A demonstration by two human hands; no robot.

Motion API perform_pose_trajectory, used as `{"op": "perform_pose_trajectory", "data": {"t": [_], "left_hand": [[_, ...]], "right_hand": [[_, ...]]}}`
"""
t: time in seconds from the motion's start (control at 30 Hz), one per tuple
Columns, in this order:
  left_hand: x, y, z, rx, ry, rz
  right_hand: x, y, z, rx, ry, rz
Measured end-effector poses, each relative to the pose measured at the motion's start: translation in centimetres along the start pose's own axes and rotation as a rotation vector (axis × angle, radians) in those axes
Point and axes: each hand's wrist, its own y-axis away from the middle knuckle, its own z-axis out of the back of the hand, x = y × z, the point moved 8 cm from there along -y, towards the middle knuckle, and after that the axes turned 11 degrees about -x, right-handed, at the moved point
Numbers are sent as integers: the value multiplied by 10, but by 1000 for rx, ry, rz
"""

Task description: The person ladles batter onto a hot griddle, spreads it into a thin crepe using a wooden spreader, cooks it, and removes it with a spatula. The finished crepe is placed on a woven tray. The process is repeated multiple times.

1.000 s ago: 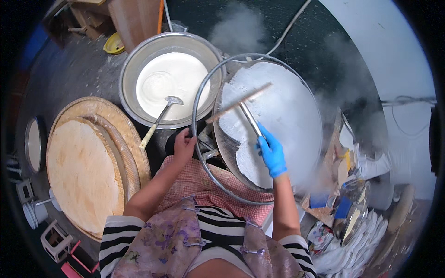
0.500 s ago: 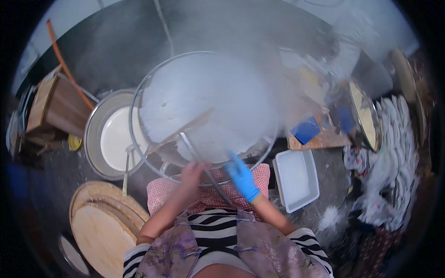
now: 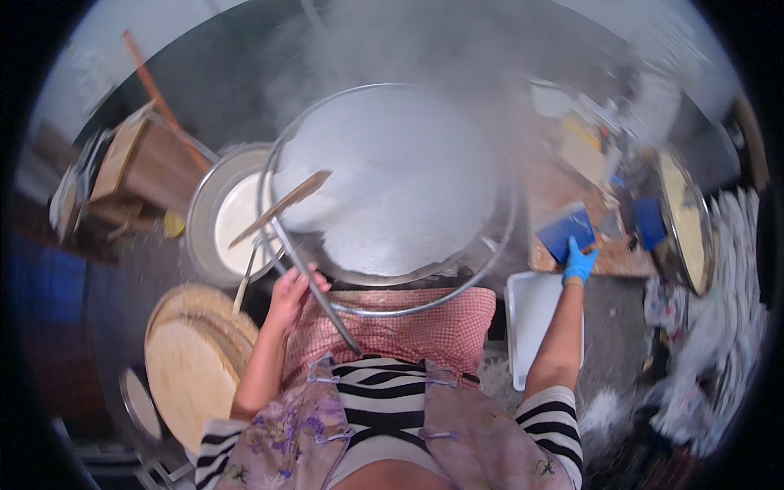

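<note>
Taking the round pan (image 3: 384,280) as your clock centre, a small round dish (image 3: 140,403) lies farthest left, between seven and eight o'clock. Nearer in on that line is a stack of round, woven-edged boards (image 3: 189,380). A brown wooden box (image 3: 151,170) stands out at nine o'clock, with a small yellow bowl (image 3: 173,224) at its foot. Between box and pan, near nine, a metal basin (image 3: 200,220) holds creamy white liquid, and a ladle (image 3: 243,290) leans out over its near rim.

At seven o'clock your bare left hand (image 3: 294,296) has its fingers curled around the metal handle of the T-shaped spreader (image 3: 286,207); the wooden blade is raised between basin and pan. A metal hoop (image 3: 433,308) rings the pan, where a white layer (image 3: 388,163) spreads under steam.

A white tray (image 3: 531,318) lies at half past four. Near four, your blue-gloved right hand (image 3: 580,263) touches the lower edge of a blue scraper (image 3: 566,230) on a wooden board (image 3: 629,263); I can't tell whether its fingers are clamped. Farther out, a printed plastic bag (image 3: 665,304) has markings too blurred to read, beside whitish plastic bundles (image 3: 723,286).
</note>
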Motion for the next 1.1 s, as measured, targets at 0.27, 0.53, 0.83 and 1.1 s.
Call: {"op": "perform_pose_trajectory", "data": {"t": [0.27,0.53,0.83,1.1], "left_hand": [[-58,20,4,265,203,-142],[-9,6,14,201,96,186],[-1,-11,-9,414,-223,182],[-11,-33,-15,268,-88,371]], "right_hand": [[9,33,-23,446,-567,-585],[125,255,-41,887,-375,-503],[232,369,-103,1473,-153,-407],[350,342,-90,1241,-388,-102]]}}
